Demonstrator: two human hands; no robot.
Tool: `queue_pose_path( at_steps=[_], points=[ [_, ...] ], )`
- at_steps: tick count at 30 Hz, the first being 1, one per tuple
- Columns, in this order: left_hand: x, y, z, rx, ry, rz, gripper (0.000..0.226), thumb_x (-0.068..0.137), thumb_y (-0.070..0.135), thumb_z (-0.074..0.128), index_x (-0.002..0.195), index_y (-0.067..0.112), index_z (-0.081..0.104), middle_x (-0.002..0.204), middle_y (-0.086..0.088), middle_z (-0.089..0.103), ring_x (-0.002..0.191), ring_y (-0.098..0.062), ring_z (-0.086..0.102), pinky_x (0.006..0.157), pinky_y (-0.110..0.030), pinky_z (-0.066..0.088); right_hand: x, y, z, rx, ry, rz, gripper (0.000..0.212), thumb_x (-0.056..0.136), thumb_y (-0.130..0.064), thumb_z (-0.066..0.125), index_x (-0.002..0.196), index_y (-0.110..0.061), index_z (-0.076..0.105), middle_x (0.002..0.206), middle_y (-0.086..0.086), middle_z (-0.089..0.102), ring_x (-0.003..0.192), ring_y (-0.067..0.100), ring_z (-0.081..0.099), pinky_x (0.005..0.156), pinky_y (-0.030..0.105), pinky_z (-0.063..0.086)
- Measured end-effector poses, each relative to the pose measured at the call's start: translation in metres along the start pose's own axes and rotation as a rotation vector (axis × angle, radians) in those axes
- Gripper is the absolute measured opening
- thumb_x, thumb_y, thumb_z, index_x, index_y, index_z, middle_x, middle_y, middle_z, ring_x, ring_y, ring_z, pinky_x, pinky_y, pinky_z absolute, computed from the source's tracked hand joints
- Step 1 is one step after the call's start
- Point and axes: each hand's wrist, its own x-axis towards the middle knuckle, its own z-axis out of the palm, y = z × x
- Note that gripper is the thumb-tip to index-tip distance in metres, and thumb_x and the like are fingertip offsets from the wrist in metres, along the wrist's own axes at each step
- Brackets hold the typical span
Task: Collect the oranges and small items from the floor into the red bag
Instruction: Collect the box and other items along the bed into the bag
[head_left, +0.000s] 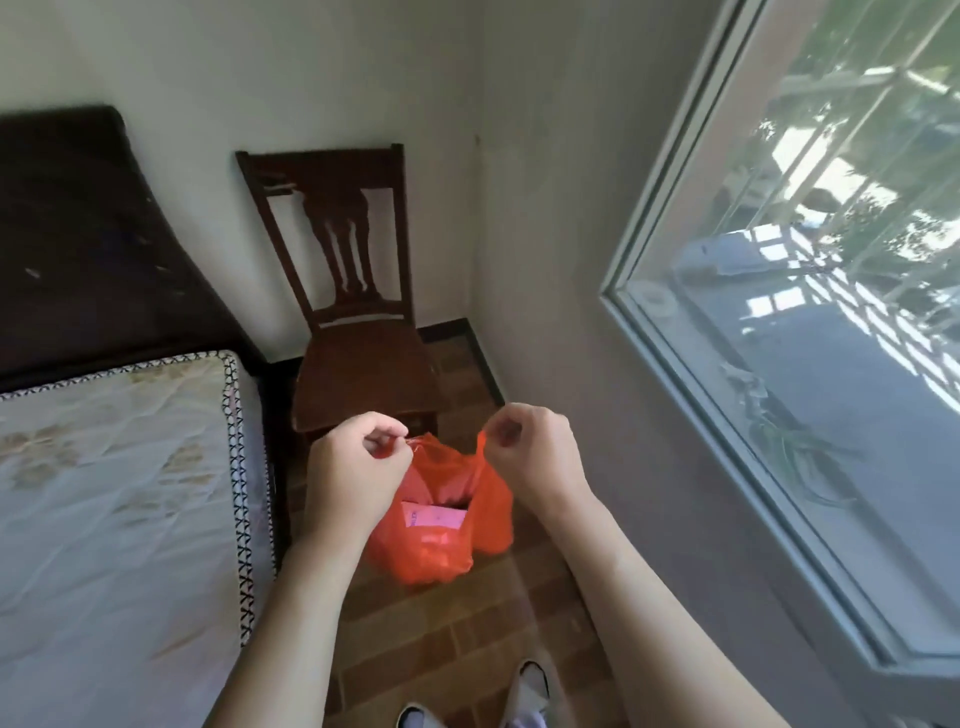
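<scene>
Beside chair (358, 291), both hands hold red bag (436, 525) handles.

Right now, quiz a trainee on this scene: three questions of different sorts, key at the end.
1. True or false: the red bag hangs from both hands, the left hand and the right hand.
2. What stands behind the bag? A) a stool B) a wooden chair C) a box
3. Fill in: a ____ packet shows inside the bag's mouth.

Key: 1 true; 2 B; 3 pink.
</scene>
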Motion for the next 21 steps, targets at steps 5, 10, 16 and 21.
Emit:
queue_pose_path(
  at_steps=[5, 10, 16, 21],
  points=[
    [0.000, 0.024, 0.027, 0.006, -0.040, 0.027, 0.023, 0.072, 0.003, 0.074, 0.077, 0.026, 0.075, 0.072, 0.012, 0.070, 0.069, -0.005, 0.066, 0.063, -0.018, 0.050, 0.001, 0.028, -0.026, 0.043, 0.038, 0.049, 0.019, 0.072, -0.012, 0.061, 0.078, -0.025, 0.074, 0.071, -0.011, 0.070, 0.069, 0.008, 0.064, 0.063, 0.025, 0.052],
    [-0.008, 0.053, 0.047, -0.007, -0.097, 0.096, 0.023, 0.075, 0.002, 0.074, 0.079, 0.025, 0.076, 0.076, 0.013, 0.071, 0.071, -0.006, 0.067, 0.066, -0.026, 0.057, 0.002, 0.051, -0.051, 0.084, 0.072, 0.075, 0.020, 0.071, -0.012, 0.061, 0.078, -0.025, 0.074, 0.071, -0.010, 0.070, 0.069, 0.007, 0.065, 0.064, 0.025, 0.053],
    [-0.012, 0.090, 0.066, -0.036, -0.179, 0.195, 0.022, 0.076, 0.003, 0.076, 0.079, 0.025, 0.076, 0.075, 0.014, 0.070, 0.076, -0.006, 0.066, 0.062, -0.013, 0.051, -0.009, 0.062, -0.083, 0.098, 0.142, 0.101, 0.019, 0.069, -0.014, 0.058, 0.067, -0.031, 0.065, 0.066, -0.012, 0.067, 0.065, 0.005, 0.063, 0.058, 0.020, 0.048],
    [-0.009, 0.120, 0.075, -0.068, -0.312, 0.304, 0.022, 0.075, 0.004, 0.075, 0.076, 0.026, 0.075, 0.071, 0.013, 0.069, 0.072, -0.006, 0.066, 0.062, -0.010, 0.047, -0.035, 0.067, -0.107, 0.095, 0.265, 0.179, 0.021, 0.073, -0.015, 0.064, 0.064, -0.033, 0.063, 0.066, -0.013, 0.067, 0.066, 0.003, 0.064, 0.060, 0.021, 0.050]
  ],
)
